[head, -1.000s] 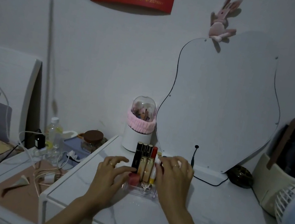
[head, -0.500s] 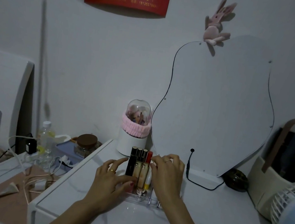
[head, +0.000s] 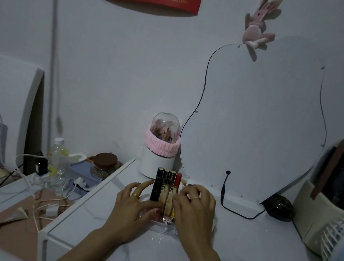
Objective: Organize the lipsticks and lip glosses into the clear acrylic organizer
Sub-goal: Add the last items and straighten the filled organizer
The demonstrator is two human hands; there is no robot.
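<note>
The clear acrylic organizer (head: 163, 229) sits on the white marbled desk (head: 248, 252), at about 6 o'clock from the tall curved mirror (head: 256, 126) and just in front of it. Its walls are see-through, so only its front rim and a glint of its base show plainly between the two hands. Upright tubes fill it: at the back a row of three black lip glosses (head: 166, 176) with gold-ringed caps, then a red lipstick (head: 178, 180) at their 3 o'clock. In front stands a taller black tube (head: 155, 190), and beside it pale gold tubes (head: 167, 195).

The left hand (head: 134, 206) rests against the organizer's left side, fingers curled loosely, thumb reaching toward the gold tubes; whether it grips anything I cannot tell. The right hand (head: 195, 211) covers the organizer's right side with fingers bent over the tubes there; what it holds, if anything, is hidden.

At 12 o'clock from the organizer stands a white domed holder (head: 161, 149) wrapped in a pink band.
</note>
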